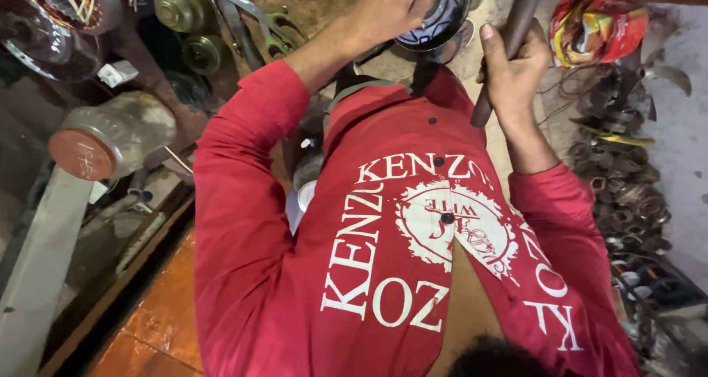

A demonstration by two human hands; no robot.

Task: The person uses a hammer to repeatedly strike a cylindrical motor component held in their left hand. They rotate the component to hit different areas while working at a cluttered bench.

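My left hand [391,4] reaches forward and rests its fingers on a round dark metal housing [442,19] on the cluttered bench. My right hand [516,67] is closed around a dark metal rod [516,23] that slants upward out of the frame, so its top end is hidden. The two hands are a short way apart, the rod just right of the housing. My red long-sleeved shirt [383,259] with white print fills the lower middle of the view and hides what lies under it.
A stator with copper windings [59,15] and brass-coloured pulleys [181,8] lie at the top left. A plastic jar with a red lid [110,141] lies on its side at left. A red and yellow bag [597,26] and a heap of metal rings [627,192] sit at right.
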